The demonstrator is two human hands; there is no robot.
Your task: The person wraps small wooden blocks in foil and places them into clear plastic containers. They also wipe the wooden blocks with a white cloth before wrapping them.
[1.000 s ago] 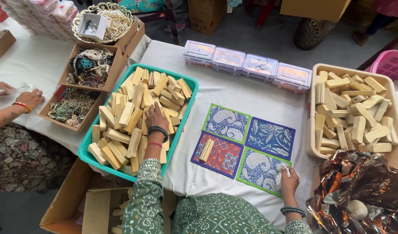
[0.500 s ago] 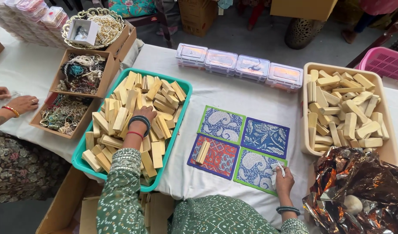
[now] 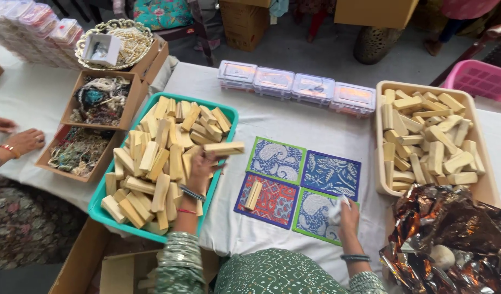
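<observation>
- Your left hand [image 3: 202,166] is over the right edge of the teal tray [image 3: 228,117], fingers clamped on one pale wooden block [image 3: 224,148].
- The block is lifted clear of the heap of wooden blocks [image 3: 158,158] in the tray. Its long axis runs left to right, nearly level, and its free end pokes out past the tray rim toward the mats.
- Your right hand [image 3: 345,215] rests on the green-bordered patterned mat [image 3: 316,215], fingers closed around a small white cloth [image 3: 336,209].
- Four patterned mats lie in a square between your hands. On the red mat [image 3: 275,202] a second wooden block [image 3: 253,195] lies nearly upright in the picture, leaning a little.
- The held block is to the left of the mats and just beside them, above the red mat in the picture. Your left hand is the nearer one to it; your right hand is well apart from it.
- A beige tray [image 3: 382,92] of more blocks sits at the far right. Another person's hands [image 3: 21,140] rest at the left edge.
</observation>
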